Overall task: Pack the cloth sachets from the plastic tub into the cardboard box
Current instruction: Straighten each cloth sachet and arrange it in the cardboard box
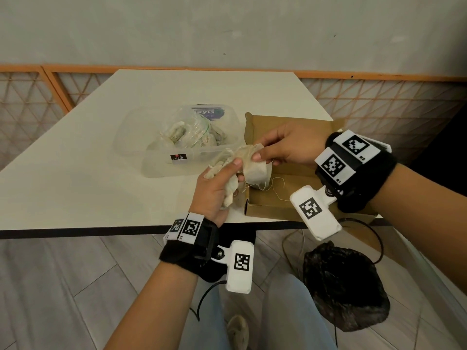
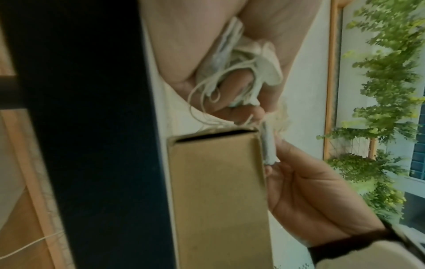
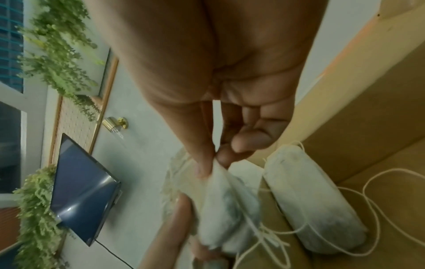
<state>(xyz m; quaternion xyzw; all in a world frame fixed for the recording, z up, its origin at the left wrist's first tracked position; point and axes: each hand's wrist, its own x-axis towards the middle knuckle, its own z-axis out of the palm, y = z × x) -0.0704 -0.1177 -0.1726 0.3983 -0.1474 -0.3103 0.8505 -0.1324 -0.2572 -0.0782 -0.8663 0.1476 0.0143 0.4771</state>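
A clear plastic tub (image 1: 161,162) stands mid-table with more cloth sachets (image 1: 192,137) inside a plastic bag. To its right lies the open cardboard box (image 1: 273,212). My left hand (image 1: 227,178) grips a bunch of pale sachets (image 2: 241,72) with loose strings, just left of the box. My right hand (image 1: 261,151) pinches the top of one sachet (image 1: 255,168) between thumb and finger above the box's left edge; the pinch (image 3: 214,160) shows in the right wrist view. Another sachet (image 3: 310,200) lies on the box floor with its string spread out.
The table's near edge (image 1: 101,232) runs below my wrists. A black bag (image 1: 346,289) and cables sit on the floor under the box corner. A lattice screen and wall stand behind the table. The table left of the tub is bare.
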